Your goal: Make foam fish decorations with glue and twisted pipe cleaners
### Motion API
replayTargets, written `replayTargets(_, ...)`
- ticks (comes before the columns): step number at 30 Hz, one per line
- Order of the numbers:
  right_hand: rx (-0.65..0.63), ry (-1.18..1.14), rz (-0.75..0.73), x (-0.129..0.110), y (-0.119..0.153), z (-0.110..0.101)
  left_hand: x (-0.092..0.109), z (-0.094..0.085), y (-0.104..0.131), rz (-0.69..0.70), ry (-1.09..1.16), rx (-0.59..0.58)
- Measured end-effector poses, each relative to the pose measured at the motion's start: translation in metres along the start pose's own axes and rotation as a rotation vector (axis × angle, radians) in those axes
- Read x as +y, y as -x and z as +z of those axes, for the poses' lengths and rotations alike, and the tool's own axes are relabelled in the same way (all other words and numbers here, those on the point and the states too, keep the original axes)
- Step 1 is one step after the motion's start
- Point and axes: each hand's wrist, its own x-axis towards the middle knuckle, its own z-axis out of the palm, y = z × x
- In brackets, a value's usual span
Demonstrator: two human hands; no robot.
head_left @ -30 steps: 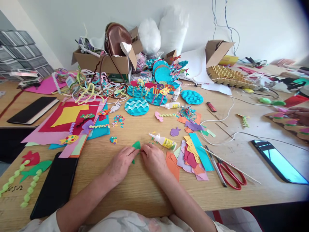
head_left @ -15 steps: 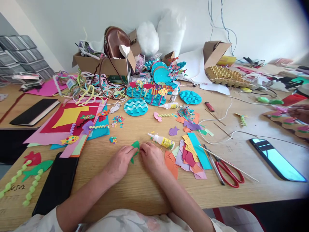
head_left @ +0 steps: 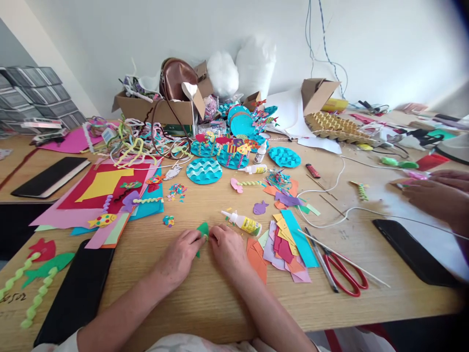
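So the left hand (head_left: 179, 256) has the small green paper cutout (head_left: 202, 229) pinched in its fingers, right over the pale wooden desk (head_left: 161, 310). Right hand (head_left: 227, 248) is bunched up at the cutout's edge, but tbh I can't tell if it's gripping anything. Just past that hand there's a white glue bottle with a yellow label (head_left: 251, 226) lying on its side, and a purple paper fish (head_left: 260, 208) near it.

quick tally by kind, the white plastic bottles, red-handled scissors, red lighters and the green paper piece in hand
White plastic bottles: 3
Red-handled metal scissors: 1
Red plastic lighter: 1
Green paper piece, partly hidden: 1
Total: 6
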Motion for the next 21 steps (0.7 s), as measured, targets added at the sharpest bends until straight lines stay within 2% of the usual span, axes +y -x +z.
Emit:
replayTargets(7,0.017,-0.072,-0.118,0.007,0.008,0.000,-0.006,-0.002,0.005,-0.066,0.150,0.072)
replayTargets(9,0.027,-0.056,-0.124,0.008,0.009,0.001,-0.005,-0.010,0.008,-0.095,0.177,0.148)
replayTargets(12,0.074,-0.069,-0.141,0.006,0.013,-0.007,0.001,-0.032,0.013,-0.124,0.177,0.321)
replayTargets(14,0.139,-0.104,-0.166,0.004,0.017,-0.020,0.006,-0.048,0.016,-0.144,0.175,0.413)
replayTargets(16,0.204,-0.152,-0.197,0.003,0.019,-0.038,0.009,-0.059,0.017,-0.169,0.198,0.445)
replayTargets(18,0.255,-0.201,-0.230,0.004,0.016,-0.059,0.011,-0.061,0.017,-0.182,0.228,0.444)
replayTargets(21,0.323,-0.191,-0.257,0.016,-0.003,-0.088,0.009,-0.053,0.018,-0.174,0.243,0.449)
